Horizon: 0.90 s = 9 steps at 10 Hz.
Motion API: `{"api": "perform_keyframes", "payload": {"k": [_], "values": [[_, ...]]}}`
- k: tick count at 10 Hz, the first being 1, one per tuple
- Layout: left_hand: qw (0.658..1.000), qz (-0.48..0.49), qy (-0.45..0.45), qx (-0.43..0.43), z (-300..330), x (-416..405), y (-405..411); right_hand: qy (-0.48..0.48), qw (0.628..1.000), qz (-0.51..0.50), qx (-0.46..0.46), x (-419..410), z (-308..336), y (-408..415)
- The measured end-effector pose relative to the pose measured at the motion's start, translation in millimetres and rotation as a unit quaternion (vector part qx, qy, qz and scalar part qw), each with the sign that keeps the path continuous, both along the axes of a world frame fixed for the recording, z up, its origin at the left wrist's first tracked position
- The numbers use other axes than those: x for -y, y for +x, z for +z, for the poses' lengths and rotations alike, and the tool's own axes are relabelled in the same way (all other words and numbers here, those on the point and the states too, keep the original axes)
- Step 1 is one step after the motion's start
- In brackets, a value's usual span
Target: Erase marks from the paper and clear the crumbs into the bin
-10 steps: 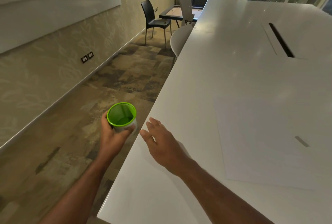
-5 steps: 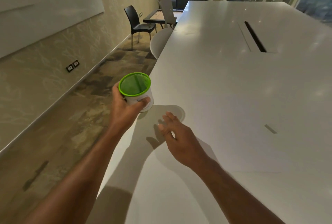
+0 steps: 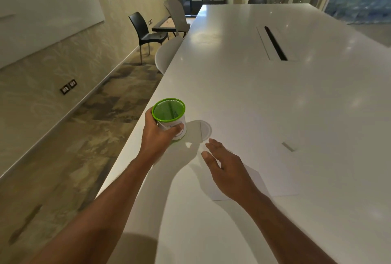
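Note:
A small round bin with a green mesh inside, a green rim and a white wrap stands upright on the white table near its left edge. My left hand grips its side, thumb across the white wrap. My right hand hovers just right of the bin with fingers spread and relaxed, holding nothing. It lies over the near left corner of a white sheet of paper. A small grey eraser lies on the paper to the right. No crumbs can be made out.
A dark cable slot is set in the table farther back. A white chair is tucked at the table's left edge, with a black chair and a grey chair beyond. Carpeted floor runs along the left.
My left hand has brought the bin up from beside the table edge and set it on the tabletop. My right hand has drawn back from the edge toward the paper.

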<state>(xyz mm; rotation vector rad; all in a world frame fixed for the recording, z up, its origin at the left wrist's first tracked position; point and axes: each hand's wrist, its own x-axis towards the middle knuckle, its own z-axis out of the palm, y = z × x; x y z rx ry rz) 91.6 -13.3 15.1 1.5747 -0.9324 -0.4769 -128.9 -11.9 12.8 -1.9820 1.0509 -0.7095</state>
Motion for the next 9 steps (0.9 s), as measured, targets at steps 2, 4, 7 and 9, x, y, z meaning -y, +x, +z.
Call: {"api": "perform_keyframes", "payload": {"k": [2, 4, 7, 9], "values": [[1.000, 0.011, 0.012, -0.001, -6, -1, 0, 0.002, 1.000, 0.006, -0.001, 2, -2, -9], [1.000, 0.007, 0.019, 0.001, -14, -1, 1, 0.002, 1.000, 0.011, -0.009, 2, -4, -14], [1.000, 0.004, 0.026, -0.006, -16, 0, -1, 0.012, 1.000, 0.007, 0.007, 2, 1, -27], [0.985, 0.107, -0.068, 0.121, -16, -13, -26, 0.002, 0.998, -0.006, 0.055, -3, 16, -39]]}}
